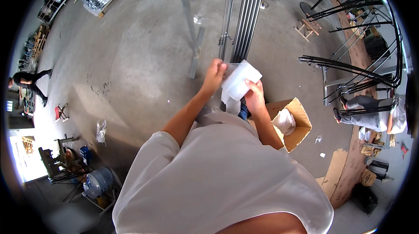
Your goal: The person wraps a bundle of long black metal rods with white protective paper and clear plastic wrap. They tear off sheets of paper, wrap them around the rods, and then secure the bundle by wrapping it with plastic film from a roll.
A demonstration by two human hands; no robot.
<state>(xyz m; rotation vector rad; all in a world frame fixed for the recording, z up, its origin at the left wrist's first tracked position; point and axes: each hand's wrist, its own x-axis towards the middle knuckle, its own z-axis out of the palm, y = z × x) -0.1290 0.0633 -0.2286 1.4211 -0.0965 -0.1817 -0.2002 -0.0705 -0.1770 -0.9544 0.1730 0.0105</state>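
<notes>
A white, partly see-through bundle, like a roll or stack of thin plastic, is held in front of my body. My right hand grips its near right side, thumb on top. At its left edge, my left hand is closed with the thumb against the fingers, on what looks like a clear film edge of the same bundle. Just beyond it stand several long black metal tubes. Below the bundle, more white material shows, partly hidden by my hands and shirt.
An open cardboard box with a white plastic bag inside stands by my right forearm. A grey metal post rises ahead. Black tube frames and a person are at right; another person walks at far left.
</notes>
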